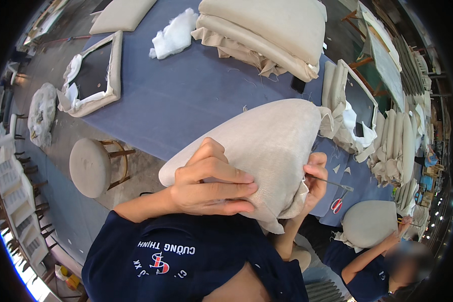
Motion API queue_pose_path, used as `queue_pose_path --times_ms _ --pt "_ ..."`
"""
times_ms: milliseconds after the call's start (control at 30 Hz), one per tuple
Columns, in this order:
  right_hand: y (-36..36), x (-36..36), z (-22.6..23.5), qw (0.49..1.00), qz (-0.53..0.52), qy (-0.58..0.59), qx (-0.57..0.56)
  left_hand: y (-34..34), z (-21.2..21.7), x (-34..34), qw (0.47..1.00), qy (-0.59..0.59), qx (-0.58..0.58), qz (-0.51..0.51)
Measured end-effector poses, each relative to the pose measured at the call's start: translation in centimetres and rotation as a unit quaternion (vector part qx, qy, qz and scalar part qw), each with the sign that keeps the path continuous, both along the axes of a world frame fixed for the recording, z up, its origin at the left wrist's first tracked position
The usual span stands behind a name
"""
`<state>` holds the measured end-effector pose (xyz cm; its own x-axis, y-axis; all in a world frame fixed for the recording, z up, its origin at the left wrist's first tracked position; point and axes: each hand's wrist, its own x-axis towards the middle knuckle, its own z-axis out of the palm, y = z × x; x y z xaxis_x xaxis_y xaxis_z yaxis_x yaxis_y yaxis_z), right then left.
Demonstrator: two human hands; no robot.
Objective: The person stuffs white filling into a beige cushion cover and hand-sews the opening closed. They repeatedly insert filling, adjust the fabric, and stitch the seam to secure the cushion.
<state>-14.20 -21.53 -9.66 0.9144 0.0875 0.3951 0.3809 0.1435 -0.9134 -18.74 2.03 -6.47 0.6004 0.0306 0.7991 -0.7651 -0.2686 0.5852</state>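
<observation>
A beige padded seat cushion [267, 146] stands tilted against my chest, its lower edge toward me. My left hand [214, 183] lies flat on its near side, fingers pressed together on the fabric. My right hand [314, 181] grips the cushion's lower right edge and pinches a thin metal needle-like tool [332, 183] that points right. Loose fabric hangs below the cushion's bottom corner.
A blue worktable [186, 95] carries stacked beige cushions [272, 32], white stuffing [175, 34], a fabric-wrapped frame [93, 75] and red-handled scissors [338, 202]. A round stool [90, 167] stands at left. Another person [372, 261] at lower right holds a similar cushion.
</observation>
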Motion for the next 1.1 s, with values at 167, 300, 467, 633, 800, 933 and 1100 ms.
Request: queue_pose_path --times_ms 167,300,467,633,800,933,1100 --pt "-0.2 0.3 -0.1 1.000 0.003 -0.002 0.001 0.3 0.7 0.8 0.998 0.043 0.052 -0.022" --pt "-0.3 0.4 -0.1 1.000 -0.002 -0.003 -0.010 0.1 -0.1 1.2 0.998 0.020 0.025 -0.050" --pt "-0.5 0.8 0.1 1.000 0.003 -0.008 -0.021 0.3 -0.6 1.6 0.998 0.003 0.005 -0.066" --pt "-0.4 0.9 0.5 1.000 0.000 0.006 -0.027 0.1 -0.2 1.6 0.998 0.023 0.004 -0.060" --pt "0.0 1.2 1.0 1.000 0.023 0.004 -0.019 0.5 0.5 1.7 0.996 0.039 0.029 -0.072" --pt "0.4 1.3 1.5 0.999 0.034 0.007 -0.018 1.0 1.3 2.4 0.990 0.052 0.044 -0.123" --pt "0.8 1.0 1.9 0.999 0.043 -0.001 -0.022 1.1 2.4 3.9 0.973 0.073 0.040 -0.214"
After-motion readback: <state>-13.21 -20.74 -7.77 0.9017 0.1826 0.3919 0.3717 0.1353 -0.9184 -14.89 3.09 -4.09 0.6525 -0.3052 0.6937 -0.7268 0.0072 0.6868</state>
